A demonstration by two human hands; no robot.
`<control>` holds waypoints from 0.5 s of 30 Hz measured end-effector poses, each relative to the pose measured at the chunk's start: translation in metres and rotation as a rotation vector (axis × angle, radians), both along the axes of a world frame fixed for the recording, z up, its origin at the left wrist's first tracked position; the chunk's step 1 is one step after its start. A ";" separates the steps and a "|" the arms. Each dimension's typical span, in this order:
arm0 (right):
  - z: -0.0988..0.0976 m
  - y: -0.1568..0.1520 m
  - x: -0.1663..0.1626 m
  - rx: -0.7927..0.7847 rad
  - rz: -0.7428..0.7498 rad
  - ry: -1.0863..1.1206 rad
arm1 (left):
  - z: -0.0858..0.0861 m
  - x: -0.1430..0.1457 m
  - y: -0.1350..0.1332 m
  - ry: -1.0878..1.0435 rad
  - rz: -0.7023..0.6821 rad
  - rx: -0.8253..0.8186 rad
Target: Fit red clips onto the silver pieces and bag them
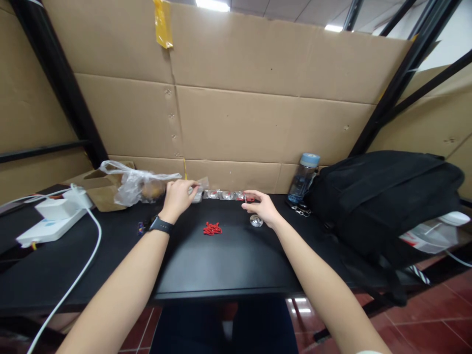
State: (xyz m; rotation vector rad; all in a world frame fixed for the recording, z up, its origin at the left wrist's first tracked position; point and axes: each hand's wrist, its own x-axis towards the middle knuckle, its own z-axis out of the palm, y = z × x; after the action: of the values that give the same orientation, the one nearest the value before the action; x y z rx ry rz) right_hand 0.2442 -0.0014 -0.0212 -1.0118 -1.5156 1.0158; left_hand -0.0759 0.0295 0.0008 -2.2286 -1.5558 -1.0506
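My left hand [180, 196], with a dark watch [161, 225] on its wrist, reaches to the back of the black table. Its fingers are bent onto a clear plastic packet [199, 194], whose contents I cannot make out. My right hand [261, 206] has its thumb and index finger on either side of a thin, upright, shiny piece [246, 198]. Just beneath that hand lies a round, shiny clear disc [256, 221]. A small pile of red plastic hooks or clips [213, 228] lies between my forearms. Behind it stand several wrapped round discs with red marks [227, 195] in a row.
At the left are a white power strip [51, 228] with a trailing cable and a knotted plastic bag [134, 187] by a cardboard box [105, 194]. A water bottle [303, 179] and a black backpack [383, 201] stand right. Cardboard panels [236, 123] close off the back.
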 end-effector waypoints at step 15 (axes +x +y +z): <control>0.004 0.001 0.003 0.027 -0.032 -0.029 | -0.051 0.082 -0.008 0.264 -0.570 -0.265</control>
State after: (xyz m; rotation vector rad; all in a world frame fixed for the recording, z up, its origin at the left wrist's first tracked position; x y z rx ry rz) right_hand 0.2471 -0.0004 -0.0176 -1.0334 -1.5281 0.9597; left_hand 0.0062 0.0219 -0.0505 -2.9515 -1.0181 -0.6443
